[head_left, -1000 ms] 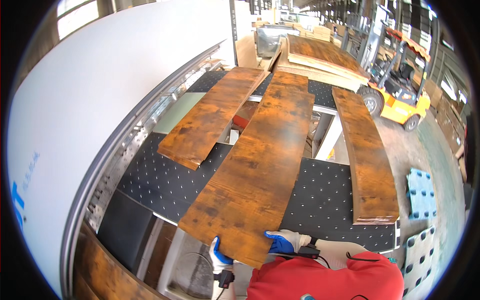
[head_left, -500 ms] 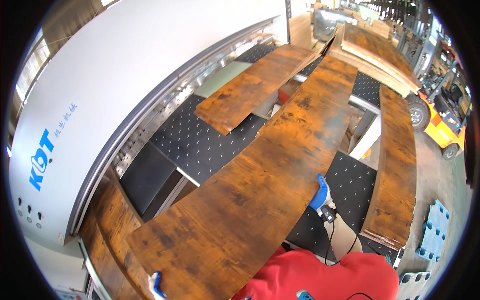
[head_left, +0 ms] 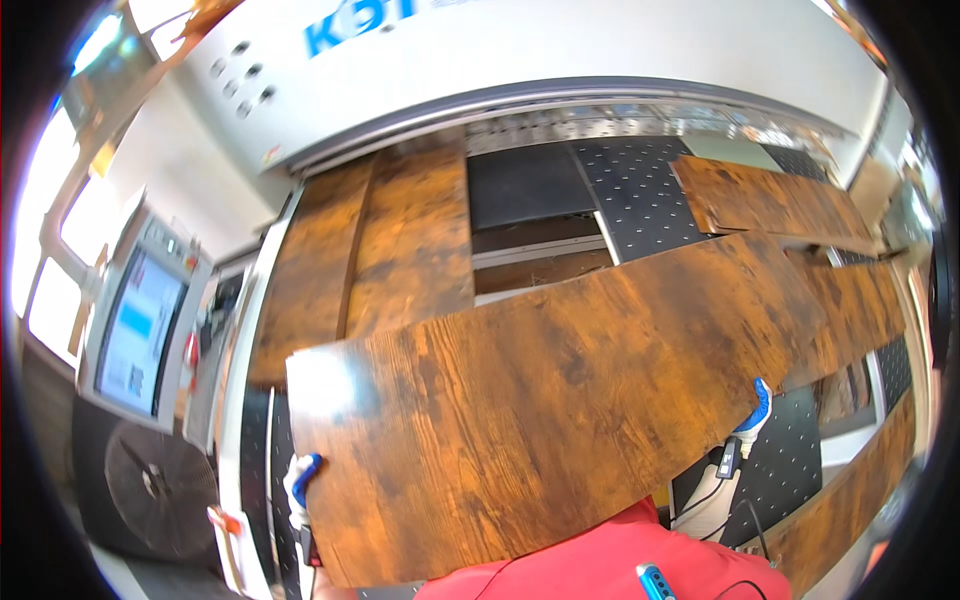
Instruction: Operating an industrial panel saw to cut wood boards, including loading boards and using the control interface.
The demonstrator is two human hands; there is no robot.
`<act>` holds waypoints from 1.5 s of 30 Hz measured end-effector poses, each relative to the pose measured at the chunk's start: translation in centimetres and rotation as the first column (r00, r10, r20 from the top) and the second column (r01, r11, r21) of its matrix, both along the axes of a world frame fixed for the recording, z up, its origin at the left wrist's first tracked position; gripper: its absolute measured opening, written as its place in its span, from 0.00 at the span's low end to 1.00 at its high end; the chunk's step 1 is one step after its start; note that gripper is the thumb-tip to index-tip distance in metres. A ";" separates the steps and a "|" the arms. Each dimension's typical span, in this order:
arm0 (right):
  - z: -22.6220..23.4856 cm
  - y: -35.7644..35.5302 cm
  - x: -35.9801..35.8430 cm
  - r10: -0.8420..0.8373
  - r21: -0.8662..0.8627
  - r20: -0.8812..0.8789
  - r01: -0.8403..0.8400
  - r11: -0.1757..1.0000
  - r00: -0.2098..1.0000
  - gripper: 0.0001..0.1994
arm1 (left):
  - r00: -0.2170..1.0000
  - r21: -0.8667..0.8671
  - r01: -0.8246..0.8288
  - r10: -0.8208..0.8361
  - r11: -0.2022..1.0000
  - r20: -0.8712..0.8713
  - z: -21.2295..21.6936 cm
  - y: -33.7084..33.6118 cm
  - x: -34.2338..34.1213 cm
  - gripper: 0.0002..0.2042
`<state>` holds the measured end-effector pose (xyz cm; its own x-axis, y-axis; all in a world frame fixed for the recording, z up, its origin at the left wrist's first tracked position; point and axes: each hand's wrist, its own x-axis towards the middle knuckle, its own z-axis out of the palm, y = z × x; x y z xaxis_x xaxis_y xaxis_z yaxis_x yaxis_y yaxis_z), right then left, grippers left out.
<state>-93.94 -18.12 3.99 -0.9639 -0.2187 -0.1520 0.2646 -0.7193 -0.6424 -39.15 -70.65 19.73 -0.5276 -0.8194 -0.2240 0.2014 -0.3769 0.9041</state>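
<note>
The wood-grain board has swung across me, my left hand and right hand clamped on its ends, mid-carry; next needs a level set-down

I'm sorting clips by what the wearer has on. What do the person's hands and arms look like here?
Both hands wear white gloves with blue-coated fingers: the left hand and the right hand. A small dark device with a thin black cable sits at the right wrist. The top is red.
</note>
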 end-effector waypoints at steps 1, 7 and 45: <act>2.4 -1.9 1.9 0.008 0.036 -0.017 -0.007 0.999 1.000 0.20 | 0.999 0.023 -0.043 0.044 0.999 -0.004 -1.2 -0.7 4.1 0.15; 11.2 -6.9 9.6 -0.028 0.136 -0.062 0.036 0.990 0.998 0.20 | 0.892 -0.579 -0.178 0.380 0.795 0.246 -9.5 -2.2 15.9 0.07; -4.7 -50.3 -0.2 0.791 0.157 0.068 -0.790 0.593 0.607 0.27 | 0.426 0.072 -0.897 0.812 0.435 0.400 -14.0 30.5 12.5 0.19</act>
<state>-94.14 -68.39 -0.75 -0.4254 -0.8698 -0.2500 0.6752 -0.1211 -0.7277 -26.69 -40.17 5.73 0.5364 -0.6977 -0.4749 0.3199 -0.3526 0.8794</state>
